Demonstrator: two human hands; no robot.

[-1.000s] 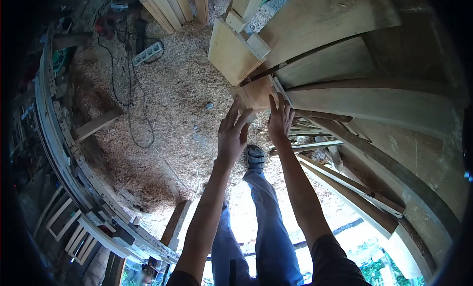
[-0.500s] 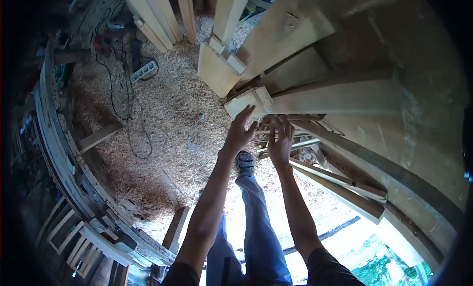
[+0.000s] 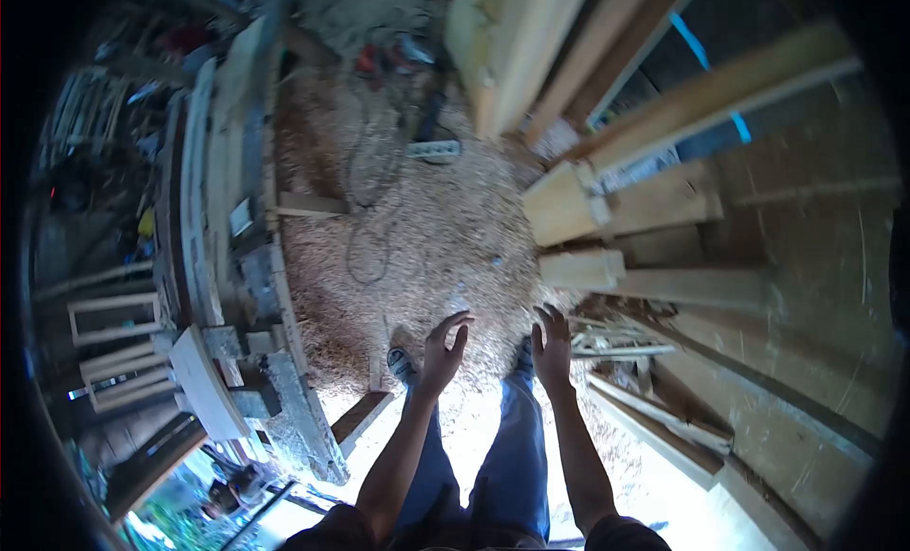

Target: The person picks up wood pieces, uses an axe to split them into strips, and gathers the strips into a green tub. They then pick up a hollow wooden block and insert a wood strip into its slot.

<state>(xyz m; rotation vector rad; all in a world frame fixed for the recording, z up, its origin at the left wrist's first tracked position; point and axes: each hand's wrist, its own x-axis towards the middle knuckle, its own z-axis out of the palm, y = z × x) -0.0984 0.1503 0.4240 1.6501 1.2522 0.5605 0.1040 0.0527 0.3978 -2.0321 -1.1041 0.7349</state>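
My left hand (image 3: 444,354) hangs over the shavings-covered floor (image 3: 436,238), its fingers apart and nothing in it. Level with it, to the right, my right hand (image 3: 552,347) is also empty, with fingers spread and curved. It is nearest to a pile of thin wood strips (image 3: 621,345) on its right. Beyond my right hand a pale wooden post end (image 3: 583,268) points toward the middle, not touched by either hand. Both of my shoes are visible on the floor by the hands.
A long wooden workbench (image 3: 270,295) runs along the left, with small frames (image 3: 116,319) beyond it. A power strip (image 3: 434,149) and cables lie ahead on the floor. Boards (image 3: 559,205) lean at the upper right. A short beam (image 3: 360,420) juts out at lower left.
The view has turned, bringing the workbench closer to the middle. Both hands have drawn back from the post end and now hang lower, farther from the boards.
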